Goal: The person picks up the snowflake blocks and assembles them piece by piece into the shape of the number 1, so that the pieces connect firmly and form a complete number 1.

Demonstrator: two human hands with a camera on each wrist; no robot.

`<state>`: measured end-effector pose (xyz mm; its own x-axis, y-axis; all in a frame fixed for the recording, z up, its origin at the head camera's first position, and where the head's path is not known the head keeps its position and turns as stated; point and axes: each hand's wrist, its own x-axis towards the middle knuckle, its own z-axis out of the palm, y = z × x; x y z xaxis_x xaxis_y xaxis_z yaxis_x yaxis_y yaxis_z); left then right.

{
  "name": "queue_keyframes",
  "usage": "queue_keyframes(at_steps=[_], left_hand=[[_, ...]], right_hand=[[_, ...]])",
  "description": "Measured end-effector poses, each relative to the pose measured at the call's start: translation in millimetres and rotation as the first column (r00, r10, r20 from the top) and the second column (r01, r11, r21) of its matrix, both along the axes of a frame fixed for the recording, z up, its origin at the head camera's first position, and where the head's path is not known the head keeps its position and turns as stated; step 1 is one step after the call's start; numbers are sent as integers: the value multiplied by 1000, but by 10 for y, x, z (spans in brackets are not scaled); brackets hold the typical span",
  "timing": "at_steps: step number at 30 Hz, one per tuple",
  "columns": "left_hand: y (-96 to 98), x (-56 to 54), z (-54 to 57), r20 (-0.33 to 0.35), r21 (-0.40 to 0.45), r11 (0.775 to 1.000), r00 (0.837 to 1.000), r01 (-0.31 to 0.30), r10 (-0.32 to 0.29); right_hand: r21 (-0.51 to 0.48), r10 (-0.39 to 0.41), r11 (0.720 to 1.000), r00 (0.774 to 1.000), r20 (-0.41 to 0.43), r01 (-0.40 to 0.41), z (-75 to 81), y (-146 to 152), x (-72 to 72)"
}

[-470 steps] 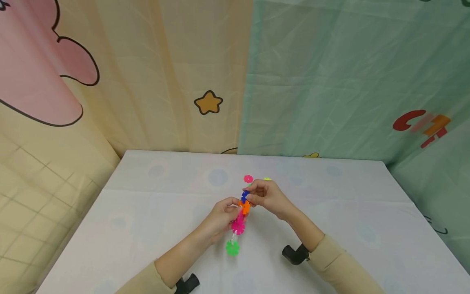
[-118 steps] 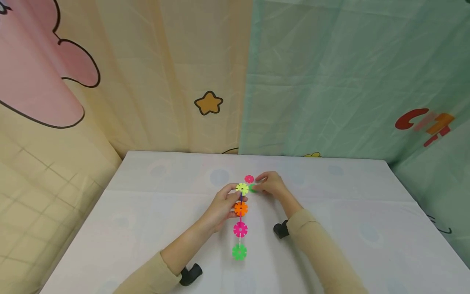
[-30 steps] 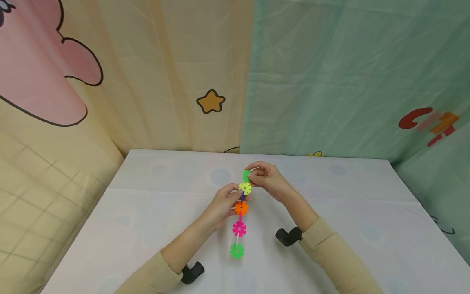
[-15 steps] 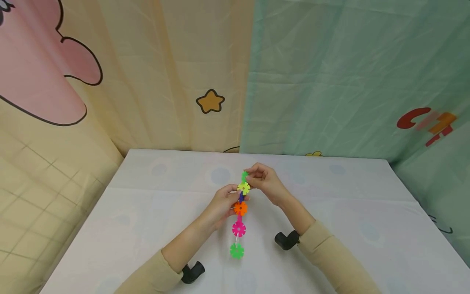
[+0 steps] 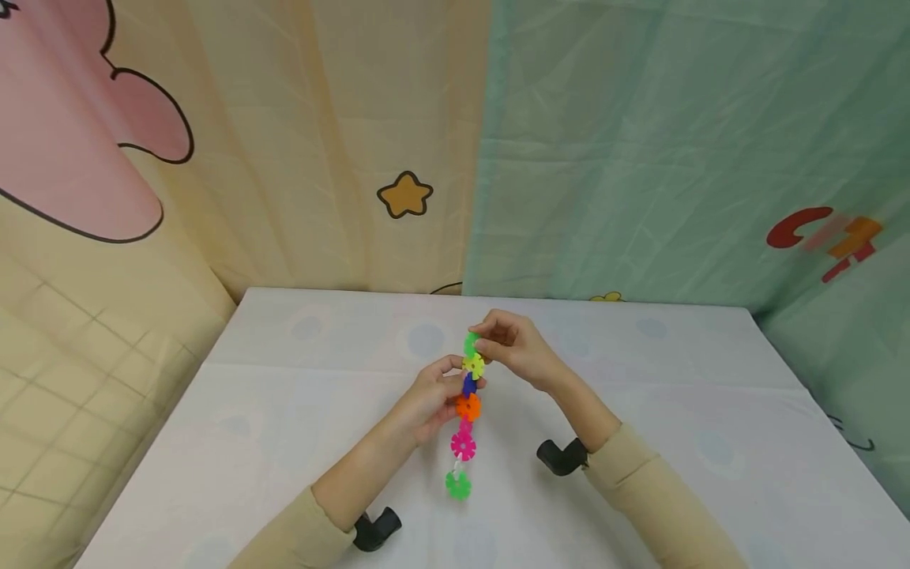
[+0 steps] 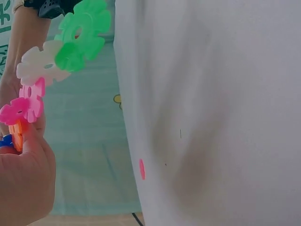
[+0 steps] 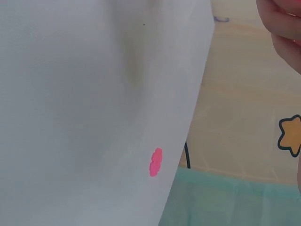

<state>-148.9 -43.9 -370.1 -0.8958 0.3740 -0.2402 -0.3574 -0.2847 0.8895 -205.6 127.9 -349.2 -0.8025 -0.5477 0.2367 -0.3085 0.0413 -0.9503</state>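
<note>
A chain of interlocking flower-shaped plastic discs hangs between both hands above the table. My left hand [image 5: 430,399] holds it near the blue disc [image 5: 469,385], with the yellow disc [image 5: 473,365] just above. Pinched by my right hand [image 5: 515,348], a green disc [image 5: 471,344] meets the yellow one's upper edge; I cannot tell how deep it is slotted. Below the left hand come an orange disc [image 5: 468,407], two pink discs [image 5: 464,446], a white disc [image 6: 41,63] and the bottom green disc [image 5: 458,486]. Fingers partly cover the blue disc.
One loose pink disc [image 7: 156,162] lies on the white table [image 5: 640,442], hidden in the head view. Black wrist mounts [image 5: 562,457] stick out under both forearms. Patterned curtains [image 5: 355,118] hang behind the table.
Earlier, yellow joined the blue end and my right hand picked a green disc off the table. Over the last second that disc has come down and left against the yellow one; the chain has twisted slightly.
</note>
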Motion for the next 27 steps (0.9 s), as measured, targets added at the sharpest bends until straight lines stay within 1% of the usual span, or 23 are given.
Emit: queue_keyframes(at_steps=[6, 13, 18, 22, 24, 27], left_hand=[[-1, -6, 22, 6, 21, 1000, 1000, 3, -4], [-8, -24, 80, 5, 14, 1000, 1000, 2, -2], [-23, -37, 129, 17, 3, 1000, 1000, 5, -5], [-38, -40, 129, 29, -4, 1000, 1000, 7, -7], [-46, -39, 117, 23, -12, 1000, 1000, 14, -13], [-57, -35, 98, 1, -22, 999, 1000, 24, -24]], right_hand=[[2, 8, 1000, 1000, 4, -8, 41, -2, 4], [-24, 50, 998, 998, -37, -51, 97, -10, -2], [-57, 27, 998, 999, -23, -28, 96, -34, 1], [-73, 20, 997, 1000, -7, -20, 67, -37, 10], [-66, 37, 997, 999, -11, -38, 61, -29, 5], [-41, 88, 995, 995, -42, -89, 65, -15, -28]])
